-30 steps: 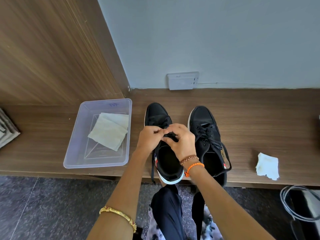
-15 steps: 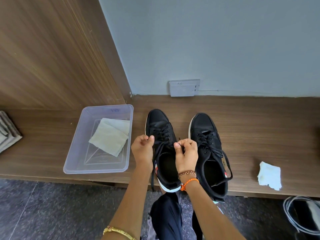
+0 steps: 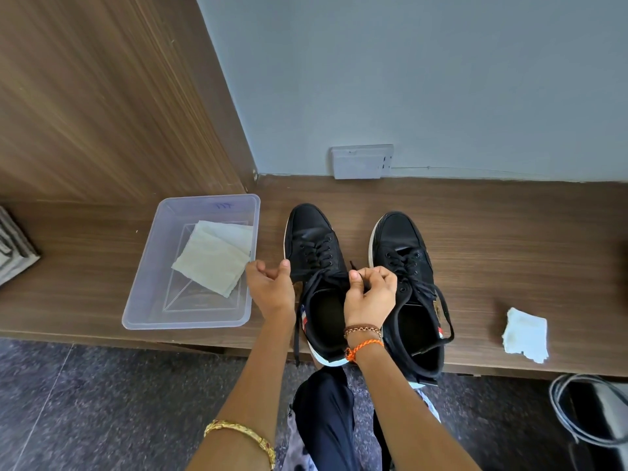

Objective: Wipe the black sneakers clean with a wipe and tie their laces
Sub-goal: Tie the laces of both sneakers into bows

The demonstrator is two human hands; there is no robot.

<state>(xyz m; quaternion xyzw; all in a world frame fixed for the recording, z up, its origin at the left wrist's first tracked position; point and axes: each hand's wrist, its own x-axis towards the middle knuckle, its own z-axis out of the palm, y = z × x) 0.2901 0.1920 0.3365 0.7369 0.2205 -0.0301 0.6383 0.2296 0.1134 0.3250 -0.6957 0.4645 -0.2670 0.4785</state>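
Right hand pinches one lace end of the left sneaker; left hand looks loosely curled, contents unclear. Thin, limp cord: best gripped near tips.

Gold bracelet, orange wrist thread

I see a brown wooden bench. Two black shoes sit by my fingers. A clear tub sits left of them, a white wipe far right.
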